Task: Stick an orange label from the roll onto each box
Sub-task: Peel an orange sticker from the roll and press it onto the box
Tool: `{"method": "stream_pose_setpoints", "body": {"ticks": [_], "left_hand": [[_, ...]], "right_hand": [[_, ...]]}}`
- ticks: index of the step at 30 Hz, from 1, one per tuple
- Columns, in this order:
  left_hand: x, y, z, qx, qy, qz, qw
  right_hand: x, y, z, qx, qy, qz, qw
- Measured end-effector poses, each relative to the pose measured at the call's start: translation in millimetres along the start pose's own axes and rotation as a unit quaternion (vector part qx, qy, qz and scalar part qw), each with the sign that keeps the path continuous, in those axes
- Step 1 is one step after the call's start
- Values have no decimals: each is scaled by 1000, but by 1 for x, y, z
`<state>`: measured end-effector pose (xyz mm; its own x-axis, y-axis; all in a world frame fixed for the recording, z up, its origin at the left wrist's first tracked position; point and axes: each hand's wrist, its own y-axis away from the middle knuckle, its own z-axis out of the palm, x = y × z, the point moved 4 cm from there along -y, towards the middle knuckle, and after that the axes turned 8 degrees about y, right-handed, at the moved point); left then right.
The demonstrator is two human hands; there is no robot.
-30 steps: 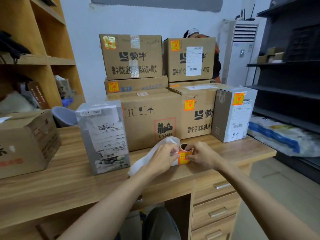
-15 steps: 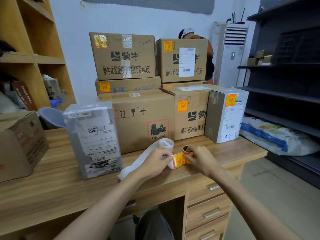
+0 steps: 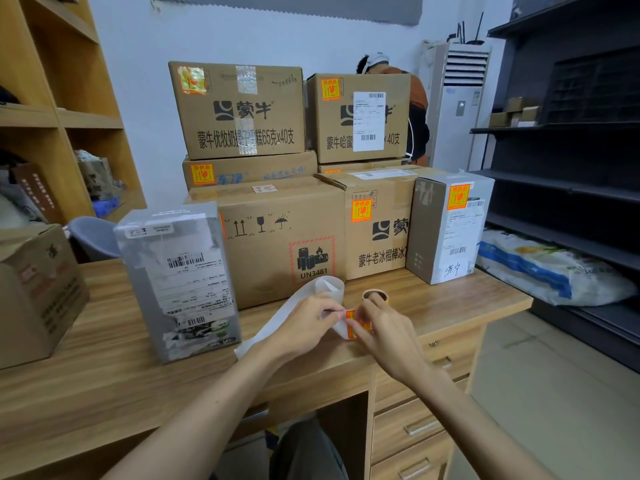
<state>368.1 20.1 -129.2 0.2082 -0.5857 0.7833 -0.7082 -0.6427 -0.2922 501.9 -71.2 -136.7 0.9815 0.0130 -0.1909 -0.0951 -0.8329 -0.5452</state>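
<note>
We read "UN3481" in a red hatched frame on the UN3481 carton (image 3: 277, 244), which stands in the middle of the desk (image 3: 104, 375). Above that mark there are arrows, a glass and an umbrella sign. Just right of it, the brown carton (image 3: 377, 233) bears the brand 蒙牛 and an orange sticker (image 3: 361, 210). Further right, the white box (image 3: 450, 233) has one too, with 济宁 written by hand. Behind and above it, the top carton (image 3: 239, 109) reads 蒙牛 and "65克x40支". The print on the grey box (image 3: 176, 278), just left of it, is too small for us.

Directly in front of the UN3481 carton, the left hand (image 3: 304, 327) pinches the white backing strip (image 3: 298, 306). The right hand (image 3: 388, 337) pinches the orange label (image 3: 356, 325) at the strip's end. The label roll (image 3: 375, 295) shows just beyond the right fingers; we cannot tell whether they touch it.
</note>
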Motion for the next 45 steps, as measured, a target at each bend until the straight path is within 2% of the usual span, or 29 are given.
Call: {"method": "stream_pose_setpoints", "body": {"ticks": [13,25,36,42,45], "left_hand": [[8,-2,3,-10,-10,39,999],[-1,-1,-4,38,-46,-22,998],[0,-4,-9,66,-69,-31,995],[13,0,-15,86,-48,-17,995],[28,2,-25,108,-78,3,991]], "right_hand": [[5,-1,3,-3,-66,53,996],[29,12,-4,8,-207,165,964],[51,28,-28,6,-268,197,943],[58,30,-56,52,-279,221,933],[44,19,-69,91,-218,187,954]]}}
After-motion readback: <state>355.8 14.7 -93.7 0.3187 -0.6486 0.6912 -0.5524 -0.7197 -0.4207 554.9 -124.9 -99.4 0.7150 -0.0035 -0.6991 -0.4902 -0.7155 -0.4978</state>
